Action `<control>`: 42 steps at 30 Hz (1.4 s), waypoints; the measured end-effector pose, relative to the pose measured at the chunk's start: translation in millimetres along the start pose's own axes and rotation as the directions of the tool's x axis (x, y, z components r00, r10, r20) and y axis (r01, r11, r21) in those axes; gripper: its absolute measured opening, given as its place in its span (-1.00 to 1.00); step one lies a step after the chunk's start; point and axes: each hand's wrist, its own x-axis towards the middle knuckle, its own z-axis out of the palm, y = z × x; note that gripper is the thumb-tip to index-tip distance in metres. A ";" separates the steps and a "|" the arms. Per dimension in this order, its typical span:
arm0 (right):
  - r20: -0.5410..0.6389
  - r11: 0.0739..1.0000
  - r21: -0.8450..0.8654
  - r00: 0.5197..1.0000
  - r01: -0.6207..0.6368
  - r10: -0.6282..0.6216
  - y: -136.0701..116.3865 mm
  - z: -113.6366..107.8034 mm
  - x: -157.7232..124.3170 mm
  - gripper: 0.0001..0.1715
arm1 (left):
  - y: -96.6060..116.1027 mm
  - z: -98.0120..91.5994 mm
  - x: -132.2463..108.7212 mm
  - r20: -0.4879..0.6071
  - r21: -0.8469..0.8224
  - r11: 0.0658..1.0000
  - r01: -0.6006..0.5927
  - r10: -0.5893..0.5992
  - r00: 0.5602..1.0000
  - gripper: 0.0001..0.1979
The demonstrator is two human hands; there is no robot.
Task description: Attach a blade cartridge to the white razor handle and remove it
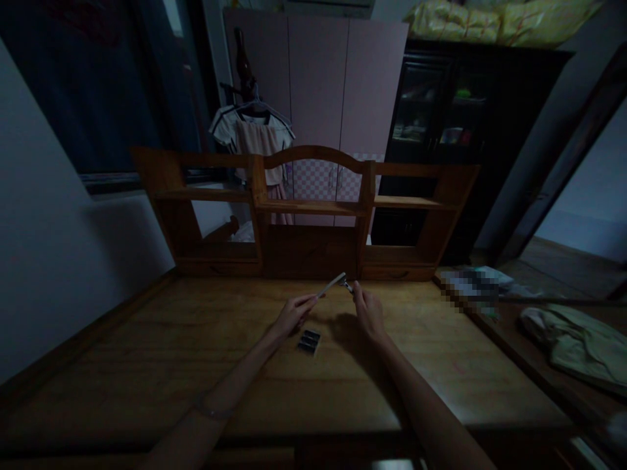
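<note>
Above the wooden desk [206, 346], my left hand [292, 313] is closed on a slim pale stick [332, 285], which slants up to the right. My right hand [368, 310] is closed round the handle of a razor [348, 286], its metallic neck pointing up and left. The far end of the stick meets or overlaps the razor's head; in the dim light I cannot tell whether they touch. Below and between my hands, a small dark pack with several slots [309, 341], like a razor cartridge holder, lies flat on the desk.
A wooden shelf unit [313, 207] with two small drawers stands along the desk's back edge. To the right, a lower surface holds pale folded cloth [580, 343] and a plastic-wrapped item [490, 279]. A white wall [98, 261] borders the desk on the left.
</note>
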 end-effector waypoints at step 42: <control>-0.054 0.976 -0.217 0.998 0.018 -0.030 -4.3 -1.5 -1.8 -0.28 | 5.0 1.4 -3.5 0.150 -0.084 0.996 0.004 0.008 0.989 -0.46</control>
